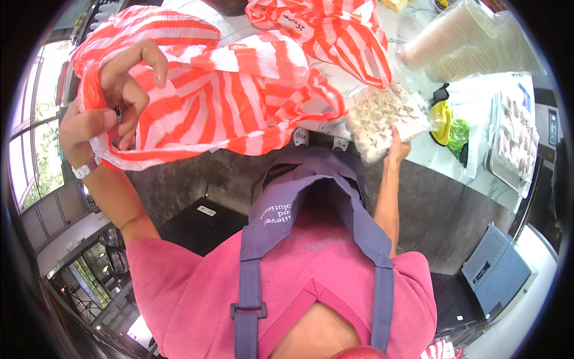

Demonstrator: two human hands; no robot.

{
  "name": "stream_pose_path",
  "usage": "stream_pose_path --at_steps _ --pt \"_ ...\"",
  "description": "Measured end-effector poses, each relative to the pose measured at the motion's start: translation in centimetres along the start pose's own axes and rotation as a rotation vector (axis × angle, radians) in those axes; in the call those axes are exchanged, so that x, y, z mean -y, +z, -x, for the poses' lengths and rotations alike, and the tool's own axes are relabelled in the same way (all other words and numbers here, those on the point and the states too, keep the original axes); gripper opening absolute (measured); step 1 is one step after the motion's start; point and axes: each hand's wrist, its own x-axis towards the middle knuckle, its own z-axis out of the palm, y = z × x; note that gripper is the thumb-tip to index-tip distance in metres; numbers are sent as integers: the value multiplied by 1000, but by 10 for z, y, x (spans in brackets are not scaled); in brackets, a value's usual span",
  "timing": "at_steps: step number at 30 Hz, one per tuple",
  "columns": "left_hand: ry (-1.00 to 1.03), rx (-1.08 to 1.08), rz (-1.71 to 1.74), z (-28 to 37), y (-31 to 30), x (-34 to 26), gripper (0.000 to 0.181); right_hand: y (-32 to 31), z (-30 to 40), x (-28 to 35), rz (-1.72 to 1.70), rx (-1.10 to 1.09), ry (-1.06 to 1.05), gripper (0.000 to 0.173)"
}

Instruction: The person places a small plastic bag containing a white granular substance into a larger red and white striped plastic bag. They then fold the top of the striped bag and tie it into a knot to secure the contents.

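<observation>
A red-and-white striped plastic bag spreads across the upper left and middle of the view. My left hand, with a watch at its wrist, has its bent fingers hooked in the bag's edge. In my right hand is the lower corner of a clear plastic bag of pale, flaky pieces; what these pieces are, I cannot tell. This clear bag is tilted at the counter's near edge, to the right of the striped bag's handle loop. Part of my left palm is hidden by striped plastic.
Another striped bag, bearing writing, lies on the marble-patterned counter. Wrapped stacks of cups or bowls lie at the upper right. Nearby are a yellow-and-black item, a green item and a tray of wrapped pieces.
</observation>
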Motion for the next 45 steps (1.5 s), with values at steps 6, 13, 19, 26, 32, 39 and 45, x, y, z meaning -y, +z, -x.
stream_pose_path --at_steps 6,13,19,26,32,39,45 --pt "201 8 -37 -12 -10 -1 58 -69 29 105 568 -19 -434 39" --pt "248 -12 -12 -17 -33 0 64 -94 65 180 423 120 -592 29" --pt "372 -74 -47 -4 -34 4 64 -62 53 168 283 70 -557 34" --pt "157 -465 118 45 -16 40 75 -60 -12 54 113 135 -299 36" --pt "107 -573 261 83 -22 64 63 -54 -44 -18 107 11 -160 42" --pt "19 -597 255 106 -19 77 64 13 -39 45 871 -258 -710 67" --pt "-121 -613 -26 92 -9 52 58 228 24 128 777 440 -1128 99"
